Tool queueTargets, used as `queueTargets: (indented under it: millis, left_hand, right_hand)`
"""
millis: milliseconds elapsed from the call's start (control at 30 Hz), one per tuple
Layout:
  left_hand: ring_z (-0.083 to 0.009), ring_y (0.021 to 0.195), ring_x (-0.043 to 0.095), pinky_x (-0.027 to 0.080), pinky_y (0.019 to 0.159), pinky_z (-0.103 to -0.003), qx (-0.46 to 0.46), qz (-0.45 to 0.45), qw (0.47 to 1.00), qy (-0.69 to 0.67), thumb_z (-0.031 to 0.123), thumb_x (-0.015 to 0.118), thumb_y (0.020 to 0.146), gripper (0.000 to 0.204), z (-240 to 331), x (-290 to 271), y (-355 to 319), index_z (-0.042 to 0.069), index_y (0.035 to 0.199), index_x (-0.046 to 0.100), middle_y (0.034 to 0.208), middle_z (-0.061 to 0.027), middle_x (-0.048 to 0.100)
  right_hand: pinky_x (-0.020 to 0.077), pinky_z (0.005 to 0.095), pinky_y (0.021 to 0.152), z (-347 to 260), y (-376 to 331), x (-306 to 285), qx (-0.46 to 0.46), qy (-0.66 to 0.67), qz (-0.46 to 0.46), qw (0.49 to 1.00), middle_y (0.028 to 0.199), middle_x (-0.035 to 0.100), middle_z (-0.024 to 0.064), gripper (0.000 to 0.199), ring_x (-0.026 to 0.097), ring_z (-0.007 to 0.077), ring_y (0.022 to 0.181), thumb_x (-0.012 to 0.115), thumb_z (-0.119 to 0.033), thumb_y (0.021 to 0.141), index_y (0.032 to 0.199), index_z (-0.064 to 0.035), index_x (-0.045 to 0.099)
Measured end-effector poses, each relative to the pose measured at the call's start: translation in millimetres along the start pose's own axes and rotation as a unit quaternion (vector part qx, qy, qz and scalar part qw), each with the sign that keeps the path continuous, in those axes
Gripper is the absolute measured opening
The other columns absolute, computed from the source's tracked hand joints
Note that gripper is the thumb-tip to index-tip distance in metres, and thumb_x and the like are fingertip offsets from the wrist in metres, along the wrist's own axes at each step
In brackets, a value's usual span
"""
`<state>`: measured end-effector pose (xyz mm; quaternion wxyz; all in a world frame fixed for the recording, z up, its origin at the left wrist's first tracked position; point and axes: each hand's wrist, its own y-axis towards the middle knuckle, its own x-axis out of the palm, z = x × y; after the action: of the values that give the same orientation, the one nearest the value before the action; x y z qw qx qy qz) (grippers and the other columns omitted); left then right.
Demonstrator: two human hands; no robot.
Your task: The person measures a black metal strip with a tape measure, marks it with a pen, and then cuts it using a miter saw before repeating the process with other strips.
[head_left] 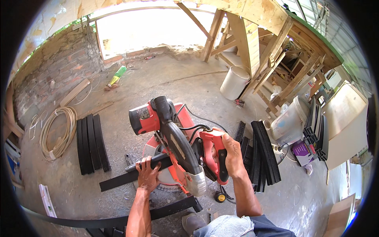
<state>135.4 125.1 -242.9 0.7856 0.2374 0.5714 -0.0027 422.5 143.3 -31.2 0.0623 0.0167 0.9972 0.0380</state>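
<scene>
A red and black miter saw (173, 138) stands on the concrete floor in front of me, its blade guard over the table. My right hand (232, 155) is wrapped round the saw's red handle (212, 148). My left hand (148, 173) lies over a black bar (120, 181) on the saw table, its fingers curled across the bar and holding it there. The bar's left end sticks out past the saw; its right part passes under the saw head, where the guard hides the blade and any contact.
Black strips (92, 144) lie at left beside a coiled hose (63, 134); more black bars (265, 152) lie at right. A long black bar (169, 208) crosses near my feet. A tape measure (220, 196), white buckets (235, 83) and a green bottle (117, 76) stand or lie around.
</scene>
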Motion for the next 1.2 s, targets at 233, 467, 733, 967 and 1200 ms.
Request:
queueTargets:
  millis: [233, 467, 733, 967, 1200]
  left_hand:
    - [-0.0368, 0.131, 0.039, 0.025, 0.107, -0.057, 0.005, 0.003, 1.000, 0.009, 0.027, 0.075, 0.077, 0.042, -0.6, 0.3, 0.1, 0.018, 0.118, 0.073, 0.136, -0.0175, 0.045]
    - [-0.0371, 0.132, 0.039, 0.024, 0.108, -0.058, -0.001, -0.013, 1.000, 0.009, 0.026, 0.075, 0.079, 0.044, -0.3, -0.1, -0.3, 0.019, 0.122, 0.072, 0.138, -0.0177, 0.045]
    - [-0.0376, 0.133, 0.039, 0.024, 0.109, -0.058, -0.008, -0.010, 1.000, -0.001, 0.025, 0.074, 0.079, 0.043, -0.1, -0.5, 0.4, 0.019, 0.121, 0.072, 0.138, -0.0181, 0.045]
    - [-0.0382, 0.132, 0.040, 0.024, 0.108, -0.058, -0.007, -0.007, 1.000, -0.004, 0.024, 0.074, 0.079, 0.042, -0.1, 1.3, 0.4, 0.019, 0.120, 0.072, 0.137, -0.0189, 0.045]
    - [-0.0390, 0.132, 0.040, 0.024, 0.108, -0.058, -0.003, -0.013, 1.000, -0.007, 0.024, 0.074, 0.078, 0.042, -0.6, 0.2, 0.6, 0.019, 0.120, 0.072, 0.138, -0.0191, 0.045]
  right_hand:
    - [0.0443, 0.0231, 0.053, 4.4, -2.8, -1.3, -0.005, 0.006, -0.003, 1.000, 0.068, 0.059, 0.0007, 0.071, 0.054, 0.0065, 0.056, 0.038, -0.056, 0.107, 0.141, 0.0049, 0.053]
    - [0.0456, 0.0238, 0.056, 10.6, -6.4, -3.8, -0.006, 0.045, -0.019, 0.999, 0.071, 0.060, 0.0022, 0.065, 0.054, 0.0072, 0.060, 0.038, -0.050, 0.110, 0.141, 0.0062, 0.049]
    - [0.0449, 0.0227, 0.057, 11.7, -9.7, -3.8, -0.004, 0.054, -0.019, 0.998, 0.073, 0.060, 0.0009, 0.061, 0.054, 0.0063, 0.061, 0.038, -0.046, 0.110, 0.142, 0.0048, 0.049]
    - [0.0441, 0.0215, 0.058, 16.0, -12.2, -5.6, -0.006, 0.044, -0.016, 0.999, 0.075, 0.060, -0.0006, 0.061, 0.054, 0.0048, 0.064, 0.038, -0.046, 0.111, 0.143, 0.0045, 0.049]
    - [0.0447, 0.0217, 0.060, 13.5, -12.6, -4.9, -0.016, 0.045, -0.019, 0.999, 0.075, 0.060, -0.0004, 0.063, 0.053, 0.0050, 0.064, 0.039, -0.046, 0.110, 0.143, 0.0062, 0.048]
